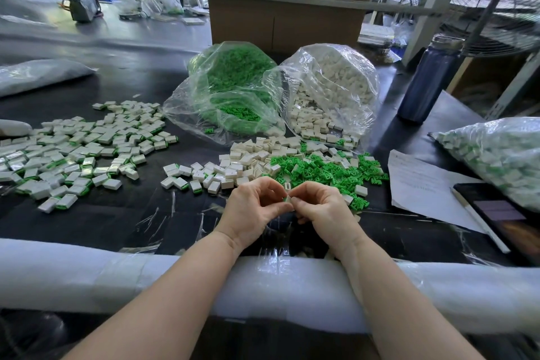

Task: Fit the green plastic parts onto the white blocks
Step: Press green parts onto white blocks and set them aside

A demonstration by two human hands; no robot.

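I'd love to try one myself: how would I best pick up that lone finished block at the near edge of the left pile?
Judging by its pose, come from above. The block lies flat on the table, broad white face up, green edge toward you. Pinch its two short sides with thumb and forefinger. Its near side looks free of neighbours, so fingers should fit there.

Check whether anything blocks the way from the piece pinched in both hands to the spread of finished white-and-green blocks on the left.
Nothing visible does. The left hand and right hand pinch a small white block with green at its edge above bare black table; that open stretch runs left to the finished white-and-green blocks.
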